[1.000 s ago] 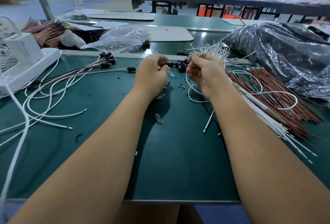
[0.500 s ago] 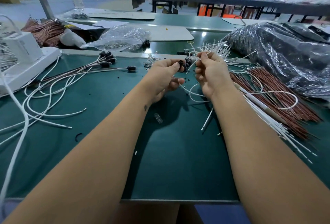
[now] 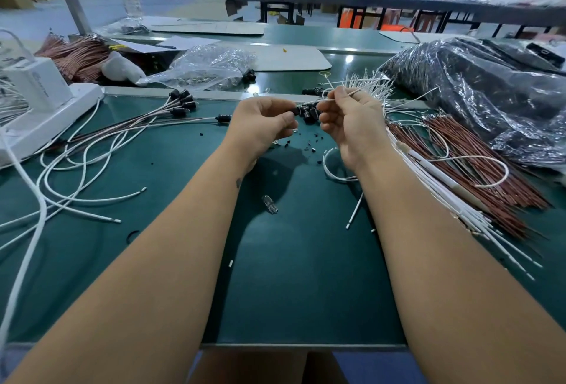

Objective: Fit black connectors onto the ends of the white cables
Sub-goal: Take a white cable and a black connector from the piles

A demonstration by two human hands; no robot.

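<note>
Above the green surface (image 3: 291, 276), the left hand (image 3: 263, 126) pinches a black connector (image 3: 296, 111); the right hand (image 3: 349, 120), just beside it, pinches a white cable (image 3: 352, 96) end pointing at it.

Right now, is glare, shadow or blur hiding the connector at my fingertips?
Head view: the black connector in the left hand is sharp; arm shadows fall nearer on the green mat; glare sits on the dark plastic bag; wide-angle bending at the edges; background soft.
</note>
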